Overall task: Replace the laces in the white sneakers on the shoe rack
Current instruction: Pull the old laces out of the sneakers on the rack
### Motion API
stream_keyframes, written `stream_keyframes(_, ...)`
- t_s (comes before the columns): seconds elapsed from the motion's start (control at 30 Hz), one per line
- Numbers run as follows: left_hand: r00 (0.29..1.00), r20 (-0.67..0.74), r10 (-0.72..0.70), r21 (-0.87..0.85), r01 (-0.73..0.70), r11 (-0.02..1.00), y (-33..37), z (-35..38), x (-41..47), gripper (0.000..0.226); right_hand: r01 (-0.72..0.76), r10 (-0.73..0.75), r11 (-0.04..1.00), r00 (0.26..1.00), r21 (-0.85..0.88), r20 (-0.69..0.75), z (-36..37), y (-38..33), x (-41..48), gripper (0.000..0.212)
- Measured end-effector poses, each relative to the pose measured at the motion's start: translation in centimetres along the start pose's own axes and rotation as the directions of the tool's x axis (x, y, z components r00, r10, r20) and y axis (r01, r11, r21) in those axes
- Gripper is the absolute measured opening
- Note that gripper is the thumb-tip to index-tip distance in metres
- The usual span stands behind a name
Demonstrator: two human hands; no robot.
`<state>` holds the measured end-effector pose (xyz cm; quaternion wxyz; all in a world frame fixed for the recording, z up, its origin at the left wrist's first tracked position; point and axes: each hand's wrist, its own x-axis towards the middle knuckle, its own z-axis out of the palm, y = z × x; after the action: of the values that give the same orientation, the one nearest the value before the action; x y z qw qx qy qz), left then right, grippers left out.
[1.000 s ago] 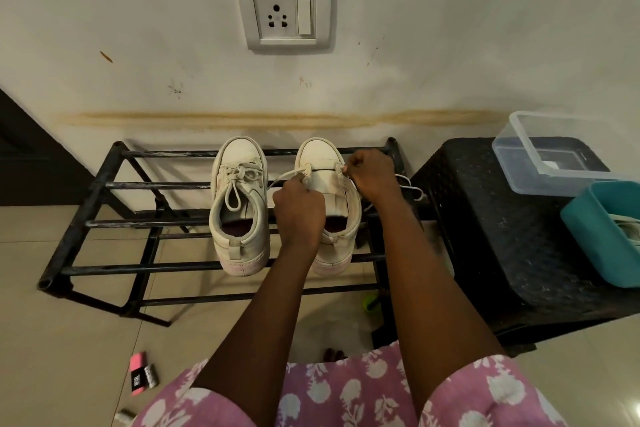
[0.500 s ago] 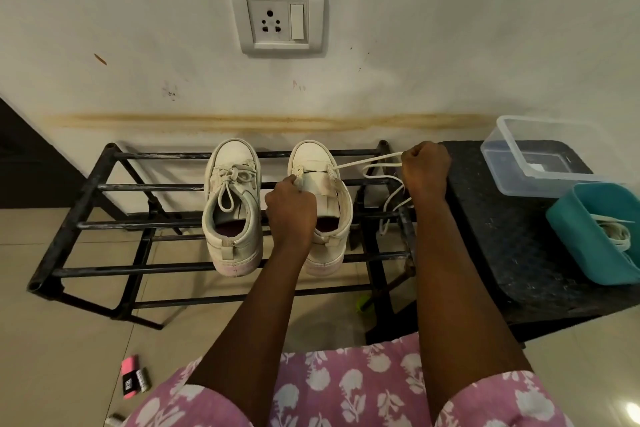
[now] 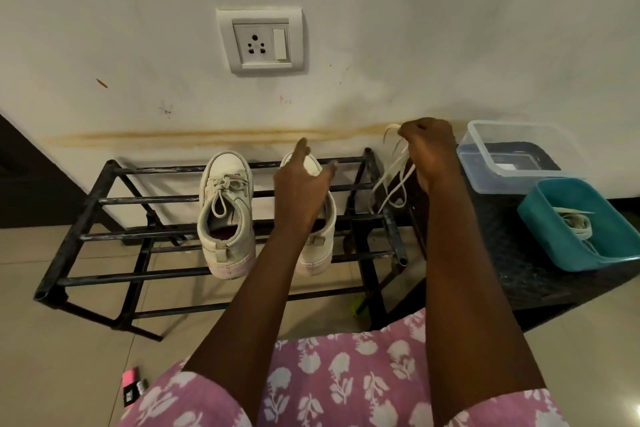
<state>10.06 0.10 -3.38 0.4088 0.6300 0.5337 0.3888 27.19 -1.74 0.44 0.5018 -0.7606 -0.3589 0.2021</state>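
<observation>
Gripping lace [image 3: 401, 154]: right hand [image 3: 429, 149], beyond shoe rack's [image 3: 156, 199] right edge
Left hand [image 3: 304, 184]: fingers spread, over right-side sneaker [image 3: 327, 222]

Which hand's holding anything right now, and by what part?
Right hand holds the loose white lace near its ends; loops dangle below the grip. Left hand is open over the right sneaker, holding nothing.

Shoe rack [image 3: 104, 201] black. On it: sneakers [image 3: 227, 218] off-white, heel soles tinged pink. Right of rack: lace [image 3: 397, 159] white, stool [image 3: 519, 270] black, tub [image 3: 550, 215] teal, box [image 3: 485, 152] clear. Above rack: wall [image 3: 415, 28] white, brown-yellow streak [image 3: 207, 137]. In front of rack: garment [image 3: 346, 385] pink, white floral print; floor [image 3: 52, 357] beige tile.
</observation>
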Motion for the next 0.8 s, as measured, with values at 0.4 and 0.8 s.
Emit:
stream_keyframes(0.4, 0.869, 0.453, 0.199, -0.063, -0.191, 0.979, 4.6, 5.7, 0.0, 0.027, -0.125, 0.002, 0.889, 0.963, 0.44, 0.27, -3.6, -7.1, -2.3, 0.027)
stream_keyframes(0.8, 0.62, 0.782, -0.065, -0.276, 0.438, 0.856, 4.9, 6.3, -1.9, 0.024, -0.012, 0.009, 1.0, 0.992, -0.022, -0.122, -10.6, -2.1, -2.4, 0.016)
